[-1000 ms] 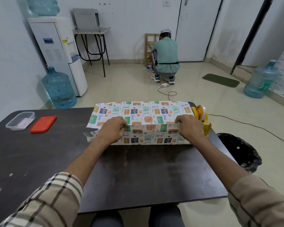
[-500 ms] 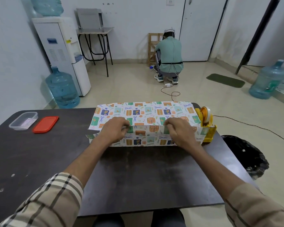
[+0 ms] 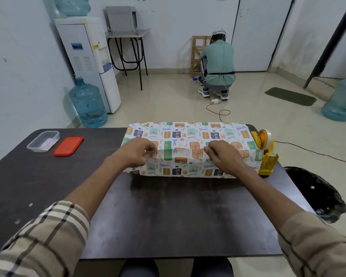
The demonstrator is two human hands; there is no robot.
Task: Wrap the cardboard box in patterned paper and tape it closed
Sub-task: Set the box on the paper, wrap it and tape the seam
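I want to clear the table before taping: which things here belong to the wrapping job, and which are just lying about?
Job: patterned paper, its edge pinched by left hand and right hand; yellow tape dispenser beside it.
Lying about: clear tub, red lid, water jug on the floor, black bin bag.

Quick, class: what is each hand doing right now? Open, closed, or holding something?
Left hand: pinches the paper edge on top of the box.
Right hand: pinches the same edge.

Long box (image 3: 188, 169) is lying across the table's (image 3: 168, 212) far side, fully covered in patterned paper (image 3: 188, 134) (gifts, scissors), top flap seemingly untaped.
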